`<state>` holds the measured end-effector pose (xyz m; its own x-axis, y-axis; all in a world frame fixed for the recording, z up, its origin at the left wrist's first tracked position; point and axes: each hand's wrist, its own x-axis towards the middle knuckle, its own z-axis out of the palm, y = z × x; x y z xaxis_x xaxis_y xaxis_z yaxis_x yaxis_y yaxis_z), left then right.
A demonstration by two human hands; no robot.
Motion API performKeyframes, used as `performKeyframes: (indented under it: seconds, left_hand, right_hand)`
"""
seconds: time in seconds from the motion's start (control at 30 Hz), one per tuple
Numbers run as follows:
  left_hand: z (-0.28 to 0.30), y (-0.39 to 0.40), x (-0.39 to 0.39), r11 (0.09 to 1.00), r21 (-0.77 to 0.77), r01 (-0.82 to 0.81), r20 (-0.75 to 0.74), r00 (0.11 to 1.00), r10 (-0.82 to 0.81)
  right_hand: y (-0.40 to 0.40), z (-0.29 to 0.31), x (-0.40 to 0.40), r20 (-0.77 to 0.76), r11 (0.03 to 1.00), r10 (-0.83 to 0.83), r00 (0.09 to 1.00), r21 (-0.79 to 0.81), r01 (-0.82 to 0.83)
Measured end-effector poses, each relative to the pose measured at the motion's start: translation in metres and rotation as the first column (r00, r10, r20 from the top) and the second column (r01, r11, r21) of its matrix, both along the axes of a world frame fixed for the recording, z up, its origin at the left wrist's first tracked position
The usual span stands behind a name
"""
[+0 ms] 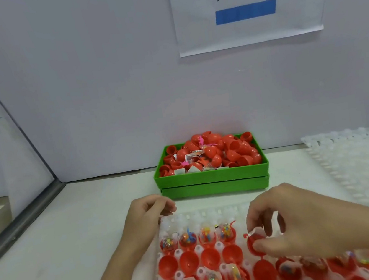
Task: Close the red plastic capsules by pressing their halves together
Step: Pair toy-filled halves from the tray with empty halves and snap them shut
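A white plastic holder tray (213,214) lies in front of me with rows of red capsule halves. Some halves hold small wrapped toys (187,239); a row of empty red halves (189,260) sits below them. My right hand (311,224) pinches a red capsule (254,244) between thumb and fingers just above the tray's middle. My left hand (146,213) rests at the tray's far left corner, fingers loosely curled, holding nothing that I can see.
A green bin (212,179) heaped with red capsule halves and toy packets stands behind the tray against the grey wall. A stack of white trays (361,161) lies at the right. A paper sign (244,3) hangs on the wall.
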<state>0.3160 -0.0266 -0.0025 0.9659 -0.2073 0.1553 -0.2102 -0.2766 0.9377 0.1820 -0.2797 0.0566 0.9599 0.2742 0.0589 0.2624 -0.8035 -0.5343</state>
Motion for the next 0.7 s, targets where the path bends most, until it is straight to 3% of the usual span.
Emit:
performKeyframes:
  seconds: [0.33,0.53,0.7]
  left_hand:
    - [0.022,0.004,-0.001,0.986,0.161,0.043,0.027,0.998,-0.048]
    - [0.060,0.006,-0.010,0.987,0.159,0.014,0.132,0.991,-0.035]
    - [0.086,-0.011,-0.031,0.962,0.216,0.165,0.184,0.961,-0.206]
  right_hand:
    - [-0.001,0.000,0.000,-0.051,1.000,0.008,0.999,0.008,-0.008]
    - [-0.001,0.006,-0.001,-0.076,0.996,0.072,0.995,0.053,-0.068]
    - [0.013,0.006,-0.012,-0.096,0.990,0.132,0.987,-0.027,-0.135]
